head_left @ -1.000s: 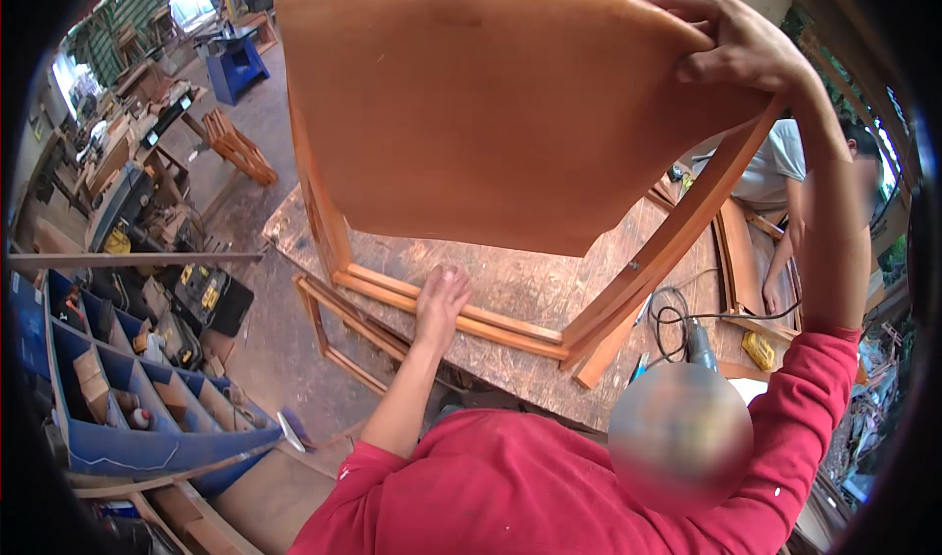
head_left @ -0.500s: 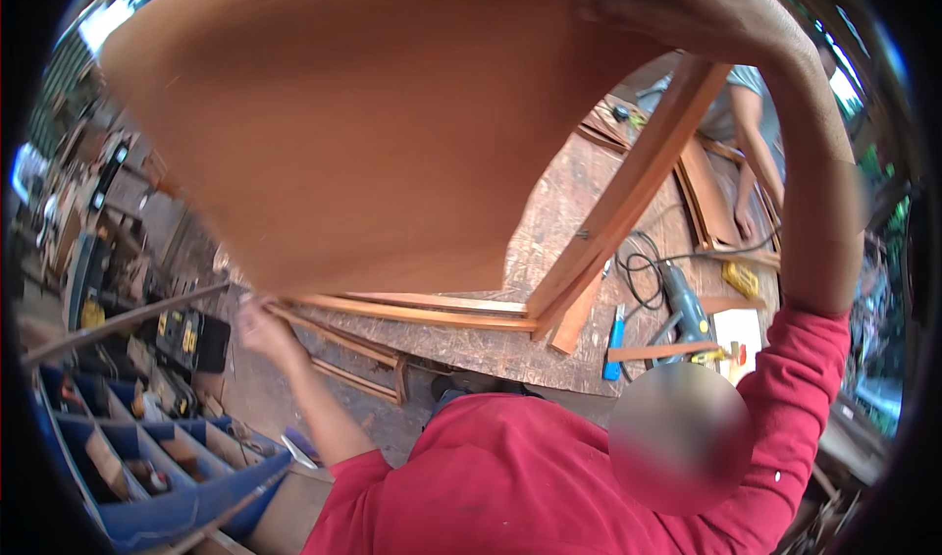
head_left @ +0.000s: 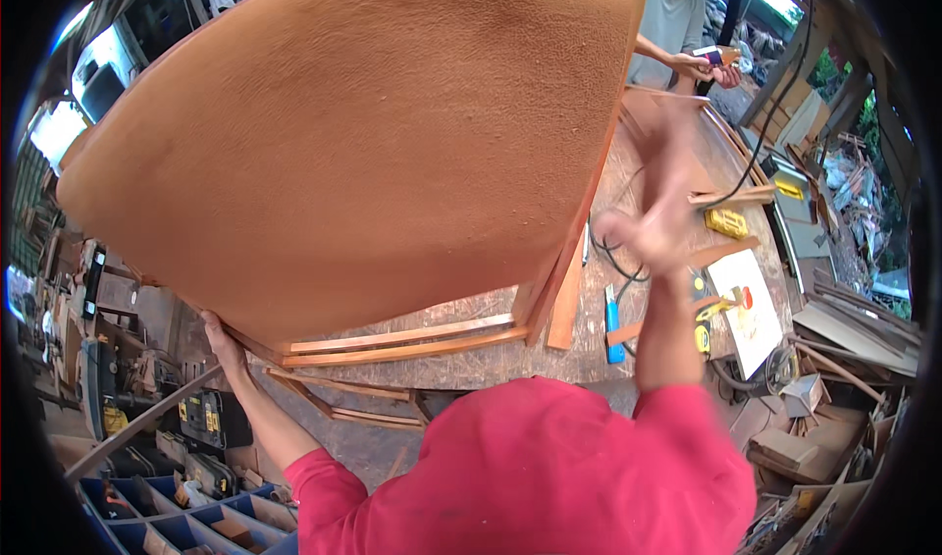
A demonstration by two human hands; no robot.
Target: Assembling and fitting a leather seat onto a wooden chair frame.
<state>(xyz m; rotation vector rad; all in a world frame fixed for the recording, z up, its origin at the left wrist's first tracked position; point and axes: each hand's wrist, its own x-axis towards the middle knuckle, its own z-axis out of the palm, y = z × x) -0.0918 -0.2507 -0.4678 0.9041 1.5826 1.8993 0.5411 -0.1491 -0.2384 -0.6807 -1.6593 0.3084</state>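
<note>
Now my right hand [head_left: 659, 223] has let go, open and blurred, so my left hand [head_left: 224, 341] alone grips the chair seat [head_left: 353, 143].

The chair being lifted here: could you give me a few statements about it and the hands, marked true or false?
1. The left hand grips the chair at its lower edge. True.
2. The right hand grips the chair's frame. False: it is off the chair, blurred, in the air.
3. The chair's padded seat is blue. False: it is orange-brown.
4. A workbench lies under the chair. True.
5. The person wears a green sleeve. False: the sleeve is red.
</note>
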